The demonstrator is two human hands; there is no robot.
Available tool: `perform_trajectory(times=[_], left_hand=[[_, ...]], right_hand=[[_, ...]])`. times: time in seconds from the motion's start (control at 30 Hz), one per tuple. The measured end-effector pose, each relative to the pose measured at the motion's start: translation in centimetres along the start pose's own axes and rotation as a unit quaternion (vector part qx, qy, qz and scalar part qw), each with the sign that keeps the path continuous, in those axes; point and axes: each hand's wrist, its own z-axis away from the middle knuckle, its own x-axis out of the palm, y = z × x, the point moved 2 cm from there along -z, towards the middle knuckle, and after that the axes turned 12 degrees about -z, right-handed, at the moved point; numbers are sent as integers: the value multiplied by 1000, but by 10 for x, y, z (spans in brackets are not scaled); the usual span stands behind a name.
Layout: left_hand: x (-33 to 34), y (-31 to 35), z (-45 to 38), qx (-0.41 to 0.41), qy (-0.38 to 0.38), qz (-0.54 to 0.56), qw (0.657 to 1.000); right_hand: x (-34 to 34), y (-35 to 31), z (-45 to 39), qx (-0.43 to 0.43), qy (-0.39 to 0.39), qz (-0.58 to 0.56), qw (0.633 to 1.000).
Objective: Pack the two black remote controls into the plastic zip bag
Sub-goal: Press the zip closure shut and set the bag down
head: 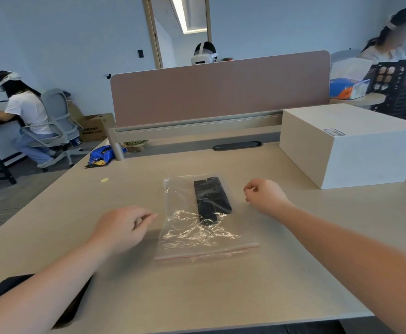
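Observation:
A clear plastic zip bag (197,232) lies flat on the beige desk (257,285), its red-lined zip edge toward me. Two black remote controls (211,197) lie side by side inside the bag's far half. My left hand (122,227) hovers just left of the bag, fingers loosely apart, holding nothing. To the right of the bag, my right hand (264,195) is curled, thumb and fingertips pinched together, with nothing visible in it. Neither hand touches the bag.
A large white box (346,143) stands at the desk's right rear. A pink divider panel (218,92) closes off the back edge. A black flat object (71,307) lies under my left forearm. A blue snack bag (100,155) sits at the far left corner. Other people sit beyond.

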Motion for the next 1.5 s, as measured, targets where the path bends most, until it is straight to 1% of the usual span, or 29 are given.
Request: perform_trajectory(times=[0.07, 0.13, 0.23, 0.33, 0.47, 0.6, 0.7, 0.8, 0.97, 1.17, 1.33, 1.4, 1.5], left_hand=[[5, -2, -14, -39, 8, -37, 999], [15, -4, -29, -79, 5, -46, 996], [35, -4, -52, -119, 2, -47, 992], [52, 1, -72, -138, -7, -64, 988], [68, 10, -100, -161, -4, -57, 985], [80, 28, -130, -164, 3, -47, 985], [93, 50, -152, -159, 25, -22, 987], [107, 73, -179, -147, 46, 0, 988], [120, 100, -217, -127, 54, 21, 990], [129, 116, -247, -110, 55, 15, 992], [133, 118, -253, -71, 74, -11, 995], [134, 119, -252, -62, 80, -16, 995], [134, 119, -251, -54, 91, -19, 994]], right_hand=[[15, -4, -20, 45, -25, 20, 998], [29, -7, -36, 75, -41, 32, 996], [46, -13, -55, 94, -57, 43, 993], [56, -14, -70, 70, -40, -20, 997], [44, 0, -82, 22, -14, -7, 1000], [14, 25, -101, 8, 38, 17, 999], [-12, 46, -121, 6, 101, 37, 994], [-36, 64, -143, 25, 165, 56, 984], [-61, 72, -174, 38, 267, 89, 959], [-64, 70, -201, 32, 306, 106, 946], [-62, 72, -216, 29, 324, 105, 940], [-57, 74, -214, 16, 304, 149, 941], [-49, 75, -205, -55, 264, 265, 926]])
